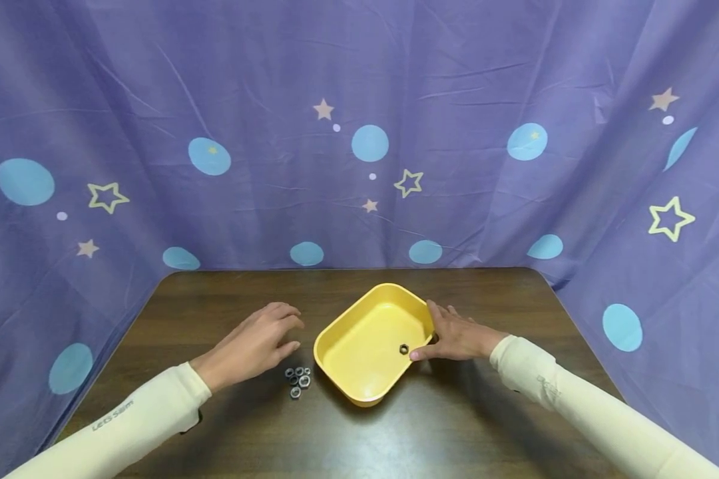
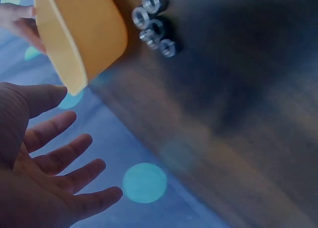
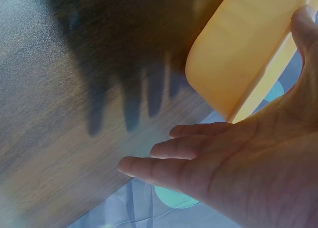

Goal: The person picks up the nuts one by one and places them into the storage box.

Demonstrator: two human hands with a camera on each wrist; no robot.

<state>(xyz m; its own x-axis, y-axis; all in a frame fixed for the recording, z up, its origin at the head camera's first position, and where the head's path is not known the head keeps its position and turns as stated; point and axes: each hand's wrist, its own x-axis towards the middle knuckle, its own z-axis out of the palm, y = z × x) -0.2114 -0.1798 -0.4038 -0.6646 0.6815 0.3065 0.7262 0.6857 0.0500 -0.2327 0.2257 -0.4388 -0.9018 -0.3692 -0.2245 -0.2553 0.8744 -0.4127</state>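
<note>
A yellow rectangular plastic tray (image 1: pixel 389 316) stands at an angle on the table, with one hex nut (image 1: pixel 404 348) on its floor near the right side. My right hand (image 1: pixel 455 334) touches the tray's right rim, its thumb lying over the edge. In the right wrist view three straight fingers (image 3: pixel 184 148) extend outside the tray wall. To the left of the tray, my left hand (image 1: pixel 257 342) hovers over the table with spread, relaxed fingers and an empty palm. Several metal hex nuts (image 1: pixel 299 380) lie in a small cluster just below its thumb.
The dark wooden table (image 1: pixel 359 452) has rounded far corners. Behind and beside it hangs a purple curtain (image 1: pixel 359 80) printed with stars and blue dots. Long cream sleeves cover both forearms.
</note>
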